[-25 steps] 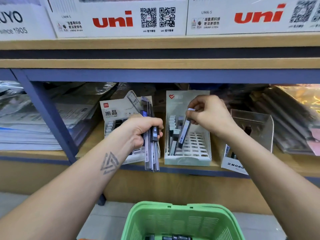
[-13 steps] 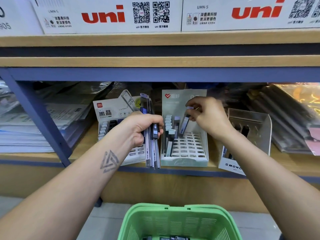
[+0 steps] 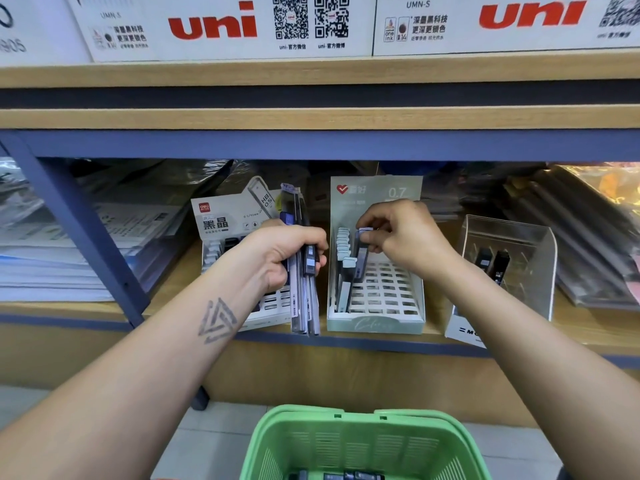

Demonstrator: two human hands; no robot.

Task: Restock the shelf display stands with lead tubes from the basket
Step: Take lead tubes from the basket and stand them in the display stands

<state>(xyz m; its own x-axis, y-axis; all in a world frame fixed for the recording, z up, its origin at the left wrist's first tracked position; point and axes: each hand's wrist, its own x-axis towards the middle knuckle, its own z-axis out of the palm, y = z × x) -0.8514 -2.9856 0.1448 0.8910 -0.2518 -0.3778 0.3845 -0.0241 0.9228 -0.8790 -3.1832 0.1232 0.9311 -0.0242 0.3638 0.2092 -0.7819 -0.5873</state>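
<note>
Restocking is barely begun: your right hand (image 3: 403, 237) pinches one lead tube (image 3: 360, 261) into the mostly bare stand (image 3: 375, 322), your left hand (image 3: 287, 254) grips a bundle (image 3: 304, 292), more wait in the basket (image 3: 363, 441).

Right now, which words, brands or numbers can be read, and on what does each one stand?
"uni": white boxes on the upper shelf.
"UMN-S": the same boxes.
"deli", "HB": left display stand.
"0.7": middle display stand.
"MO": clear stand, rest cut off.
Small print, QR captions: blurred.
</note>
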